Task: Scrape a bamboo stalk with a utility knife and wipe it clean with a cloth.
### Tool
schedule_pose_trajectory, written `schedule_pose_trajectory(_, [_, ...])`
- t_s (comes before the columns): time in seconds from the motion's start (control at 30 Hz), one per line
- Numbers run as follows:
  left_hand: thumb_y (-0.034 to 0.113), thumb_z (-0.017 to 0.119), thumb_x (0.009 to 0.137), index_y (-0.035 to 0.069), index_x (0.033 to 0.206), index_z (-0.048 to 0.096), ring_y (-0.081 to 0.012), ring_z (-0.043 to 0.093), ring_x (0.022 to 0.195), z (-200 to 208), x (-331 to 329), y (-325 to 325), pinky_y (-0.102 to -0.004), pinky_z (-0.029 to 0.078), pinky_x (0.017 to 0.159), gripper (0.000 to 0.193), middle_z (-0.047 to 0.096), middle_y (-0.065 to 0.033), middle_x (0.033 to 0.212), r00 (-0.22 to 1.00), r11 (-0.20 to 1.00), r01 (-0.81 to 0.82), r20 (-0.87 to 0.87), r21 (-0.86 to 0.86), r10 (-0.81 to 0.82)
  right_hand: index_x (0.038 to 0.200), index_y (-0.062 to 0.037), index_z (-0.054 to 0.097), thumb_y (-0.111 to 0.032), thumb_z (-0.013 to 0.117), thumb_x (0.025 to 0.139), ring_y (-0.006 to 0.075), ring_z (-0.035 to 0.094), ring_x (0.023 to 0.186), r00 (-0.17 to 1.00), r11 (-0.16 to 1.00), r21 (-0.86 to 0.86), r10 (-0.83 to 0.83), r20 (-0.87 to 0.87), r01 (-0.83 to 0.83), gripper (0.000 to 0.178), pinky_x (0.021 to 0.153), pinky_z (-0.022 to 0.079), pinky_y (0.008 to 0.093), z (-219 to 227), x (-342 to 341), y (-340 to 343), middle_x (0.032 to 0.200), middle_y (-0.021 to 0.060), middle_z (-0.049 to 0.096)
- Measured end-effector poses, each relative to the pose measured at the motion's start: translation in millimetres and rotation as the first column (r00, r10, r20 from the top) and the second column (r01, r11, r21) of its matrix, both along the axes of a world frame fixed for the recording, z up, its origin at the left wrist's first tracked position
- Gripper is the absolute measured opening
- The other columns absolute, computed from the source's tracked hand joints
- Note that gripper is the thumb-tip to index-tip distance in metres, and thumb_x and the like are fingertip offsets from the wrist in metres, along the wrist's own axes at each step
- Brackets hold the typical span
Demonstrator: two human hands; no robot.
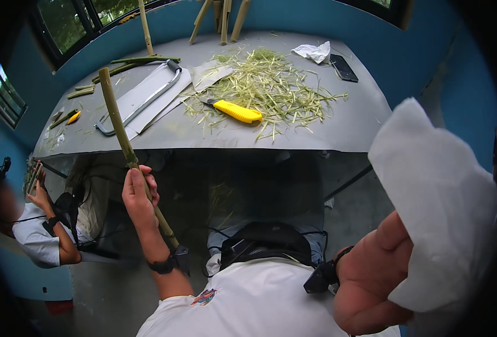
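My left hand (140, 194) is closed around a long bamboo stick (116, 115), gripping it below a node. The stick slants, its upper end reaching over the table's front edge and its lower end near my wrist. On the right, my raised right hand (375, 269) holds a large white sheet of tissue (436, 196), which hides most of the fingers. A yellow utility knife (237, 110) with its dark tip pointing left lies at the front of a heap of pale green bamboo shavings (276, 84). Left of the heap, a hacksaw (147, 101) rests on white paper sheets (130, 102).
On the grey table (203, 137) are several cut bamboo pieces (141, 59), a small yellow-orange tool (74, 117), a crumpled tissue (314, 51) and a dark phone (344, 67). Bamboo poles (226, 22) stand at the far edge. A seated person (40, 230) at left holds a phone.
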State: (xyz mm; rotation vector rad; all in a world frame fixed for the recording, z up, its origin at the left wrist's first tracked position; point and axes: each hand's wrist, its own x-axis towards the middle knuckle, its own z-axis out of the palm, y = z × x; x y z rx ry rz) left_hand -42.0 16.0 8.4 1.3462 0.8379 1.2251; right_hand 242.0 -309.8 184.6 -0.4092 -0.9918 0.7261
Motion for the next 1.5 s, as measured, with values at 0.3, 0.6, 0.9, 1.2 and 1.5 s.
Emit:
schedule_pose_trajectory(0.3, [0.044,0.055,0.125,0.009,0.116,0.069,-0.0009,0.046,0.062,0.9,-3.9,5.6,-0.0204,0.033,0.051,0.039,0.060,0.0036,0.082,1.000,1.000,-0.016,0.013,0.010,0.016,0.166,0.0046,0.053,-0.004,0.064,0.113,0.0199,0.079,0.105,0.999,0.999,-0.022,0.048,-0.016,-0.048,0.054,0.103,0.066,0.0350,9.3,-12.9,11.1,0.139,0.0164,0.077])
schedule_pose_trajectory(0.6, [0.045,0.056,0.124,0.008,0.118,0.070,-0.0012,0.048,0.061,-1.3,5.8,22.2,-0.0202,0.034,0.050,0.040,0.061,0.0034,0.082,0.997,0.999,-0.031,0.065,0.030,0.029,0.166,0.0047,0.053,-0.004,0.064,0.113,0.0195,0.079,0.105,0.982,0.978,-0.138,0.139,-0.125,-0.156,0.054,0.103,0.066,0.0345,8.9,-22.5,23.5,0.139,0.0160,0.077])
schedule_pose_trajectory(0.9, [0.047,0.057,0.123,0.008,0.121,0.069,-0.0034,0.049,0.061,-8.6,-35.8,1.2,-0.0211,0.036,0.051,0.041,0.063,0.0019,0.084,0.998,0.999,-0.052,-0.023,-0.003,0.052,0.168,0.0048,0.050,-0.004,0.062,0.114,0.0184,0.079,0.100,0.673,0.738,-0.182,0.446,-0.590,-0.650,0.056,0.106,0.066,0.0357,30.6,-46.1,48.2,0.139,0.0160,0.076])
schedule_pose_trajectory(1.2, [0.048,0.058,0.123,0.008,0.122,0.069,-0.0035,0.049,0.062,-16.7,-27.9,9.9,-0.0211,0.036,0.052,0.042,0.063,0.0019,0.085,0.999,0.999,-0.033,-0.013,0.009,0.033,0.170,0.0087,0.043,-0.005,0.051,0.115,0.0362,0.079,0.129,0.642,0.757,0.024,0.570,-0.512,-0.653,0.057,0.115,0.065,0.0532,10.2,-30.8,58.1,0.147,0.0254,0.072])
schedule_pose_trajectory(1.5, [0.048,0.058,0.123,0.008,0.123,0.069,-0.0035,0.049,0.064,-21.2,-29.6,14.4,-0.0211,0.036,0.052,0.042,0.062,0.0019,0.086,1.000,1.000,-0.006,-0.004,0.016,0.006,0.170,0.0098,0.040,-0.007,0.049,0.115,0.0399,0.076,0.134,0.620,0.733,0.060,0.614,-0.489,-0.678,0.058,0.118,0.062,0.0572,1.4,-33.4,66.2,0.149,0.0283,0.071])
